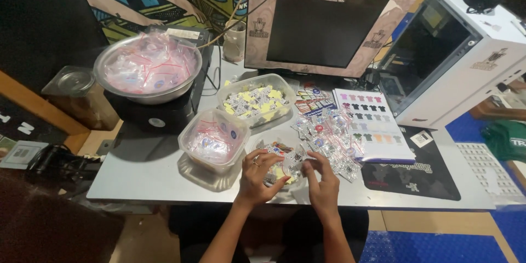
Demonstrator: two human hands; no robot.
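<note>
i see left hand and right hand both curled, pinching one small clear packet between them; plastic tub just beside left hand.

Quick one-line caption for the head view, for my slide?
Left hand and right hand handle a small clear plastic packet beside two clear plastic tubs.

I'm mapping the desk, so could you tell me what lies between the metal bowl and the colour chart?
In the head view, two clear plastic tubs lie between the metal bowl and colour chart.
</note>
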